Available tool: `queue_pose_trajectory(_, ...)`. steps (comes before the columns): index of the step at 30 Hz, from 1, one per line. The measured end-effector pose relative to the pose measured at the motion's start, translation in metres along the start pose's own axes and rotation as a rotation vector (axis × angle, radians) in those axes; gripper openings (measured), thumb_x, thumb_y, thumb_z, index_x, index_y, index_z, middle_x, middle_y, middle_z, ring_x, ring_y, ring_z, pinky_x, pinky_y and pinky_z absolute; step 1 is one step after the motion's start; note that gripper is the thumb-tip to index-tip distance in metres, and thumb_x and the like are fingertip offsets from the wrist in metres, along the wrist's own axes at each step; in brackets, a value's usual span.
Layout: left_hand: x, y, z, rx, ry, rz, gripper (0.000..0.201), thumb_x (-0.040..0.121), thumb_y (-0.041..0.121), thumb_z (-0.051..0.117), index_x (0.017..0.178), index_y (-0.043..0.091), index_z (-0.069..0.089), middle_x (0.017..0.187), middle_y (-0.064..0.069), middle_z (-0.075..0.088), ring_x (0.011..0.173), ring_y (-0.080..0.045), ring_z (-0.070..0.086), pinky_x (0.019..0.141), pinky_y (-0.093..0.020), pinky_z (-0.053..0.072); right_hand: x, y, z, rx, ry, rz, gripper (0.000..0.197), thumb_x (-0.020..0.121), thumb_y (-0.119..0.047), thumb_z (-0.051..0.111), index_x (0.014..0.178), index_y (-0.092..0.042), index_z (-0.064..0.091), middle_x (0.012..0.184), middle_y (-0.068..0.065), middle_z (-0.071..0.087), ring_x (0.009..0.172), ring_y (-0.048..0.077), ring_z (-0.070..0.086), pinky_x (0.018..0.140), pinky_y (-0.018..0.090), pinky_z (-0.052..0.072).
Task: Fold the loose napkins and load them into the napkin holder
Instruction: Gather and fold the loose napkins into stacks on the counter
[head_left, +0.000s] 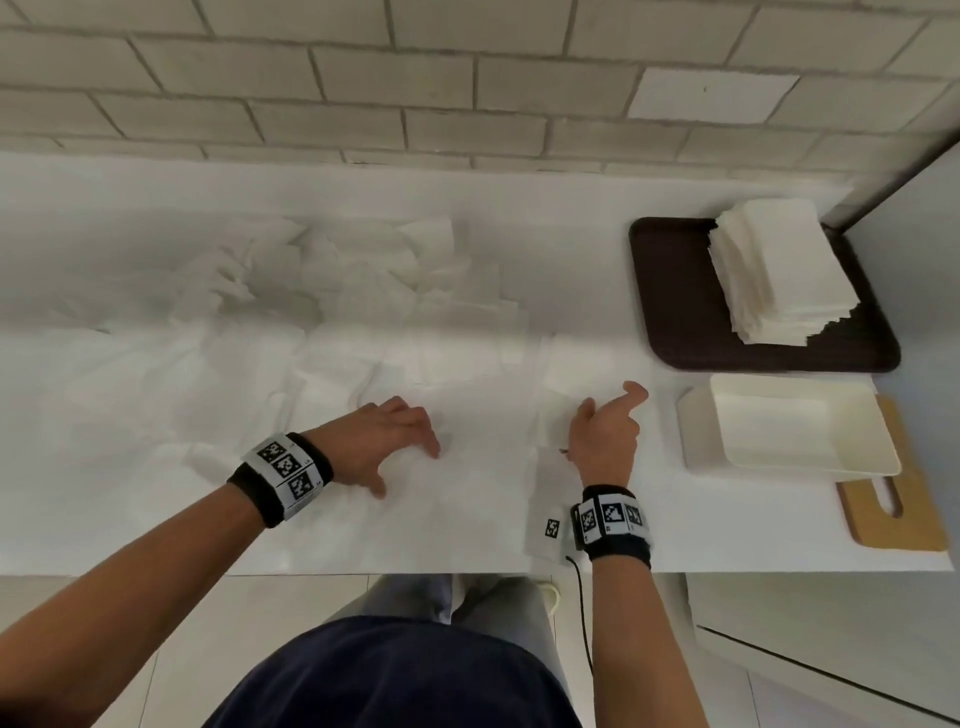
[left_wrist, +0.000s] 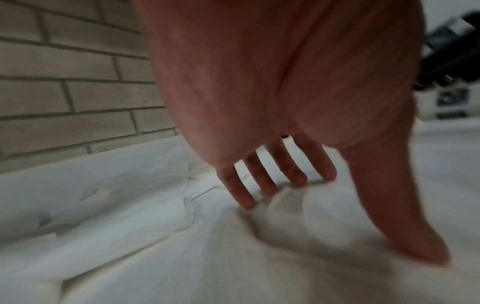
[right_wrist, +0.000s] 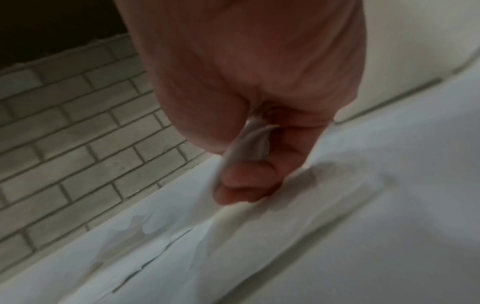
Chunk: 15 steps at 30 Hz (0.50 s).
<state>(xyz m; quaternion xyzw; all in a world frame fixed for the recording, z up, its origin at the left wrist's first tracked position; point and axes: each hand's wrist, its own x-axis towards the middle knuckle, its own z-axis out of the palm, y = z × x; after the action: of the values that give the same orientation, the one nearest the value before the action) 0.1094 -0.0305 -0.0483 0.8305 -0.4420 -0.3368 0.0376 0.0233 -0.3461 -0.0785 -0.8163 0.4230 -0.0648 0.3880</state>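
Note:
A white napkin lies flat on the white counter in front of me. My left hand presses on its left part with spread, nearly straight fingers; the left wrist view shows the left hand with fingertips down on the napkin. My right hand pinches the napkin's right edge. In the right wrist view the right hand has a fold of the napkin caught between thumb and fingers. The white rectangular napkin holder stands empty to the right of that hand.
Several loose napkins lie spread over the left and middle of the counter. A stack of folded napkins sits on a brown tray at the back right. A wooden board lies under the holder. A brick wall runs behind.

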Motion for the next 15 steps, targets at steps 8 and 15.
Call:
queue_pose_trajectory(8, 0.005, 0.004, -0.011, -0.368, 0.171, 0.026, 0.018, 0.088, 0.018, 0.086, 0.091, 0.023, 0.069, 0.095, 0.012, 0.070, 0.091, -0.001, 0.063, 0.079, -0.018, 0.045, -0.062, -0.042, -0.017, 0.114, -0.174, -0.449, 0.053, 0.096, -0.055, 0.073, 0.136, -0.027, 0.052, 0.124, -0.004, 0.063, 0.112, 0.013, 0.061, 0.092, 0.029, 0.051)
queue_pose_trajectory(15, 0.022, 0.041, -0.053, -0.898, 0.688, -0.095, 0.025, 0.100, 0.035, 0.076, 0.109, 0.011, 0.076, 0.098, -0.003, 0.082, 0.095, -0.020, 0.079, 0.087, -0.042, 0.063, -0.096, -0.039, 0.020, 0.389, -0.431, -0.215, 0.028, 0.096, -0.054, 0.075, 0.105, -0.029, 0.068, 0.093, -0.007, 0.074, 0.082, 0.007, 0.068, 0.077, 0.036, 0.058)
